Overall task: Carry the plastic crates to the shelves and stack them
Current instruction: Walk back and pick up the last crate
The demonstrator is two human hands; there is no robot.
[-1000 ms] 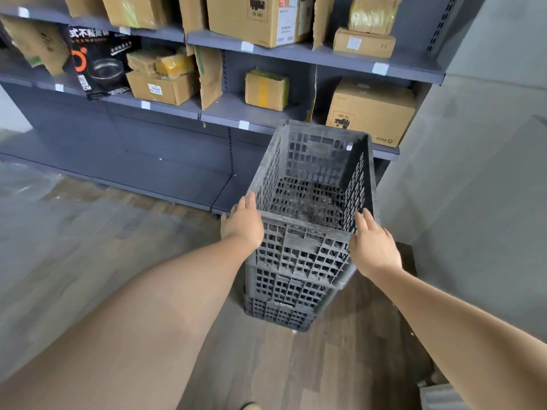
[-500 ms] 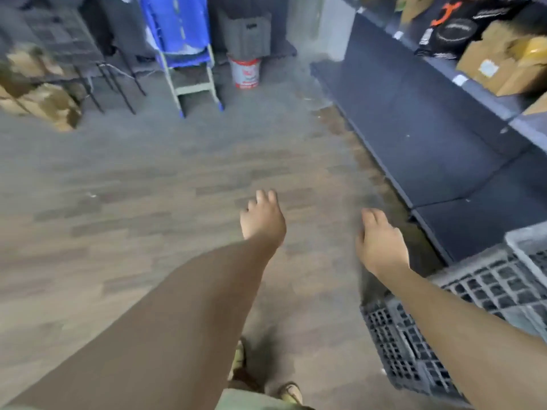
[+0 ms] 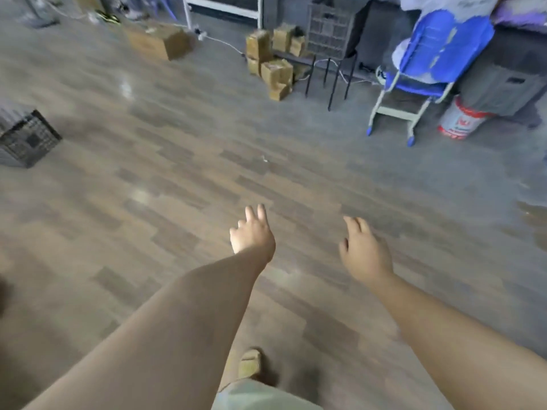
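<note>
Grip: your left hand (image 3: 253, 233) and right hand (image 3: 362, 251) both hold nothing, fingers loosely spread above the wood floor (image 3: 183, 184). Plastic crate (image 3: 25, 139): dark, on the floor at far left, well apart from both hands. Second crate (image 3: 330, 34): far back, beside cardboard boxes (image 3: 273, 59).

1. A blue folding chair (image 3: 438, 63) stood at the far right on the wooden floor (image 3: 183, 179).
2. A white bucket (image 3: 461, 118) sat just beside it.
3. Cardboard boxes (image 3: 273, 65) were piled near a black stand (image 3: 331, 72).
</note>
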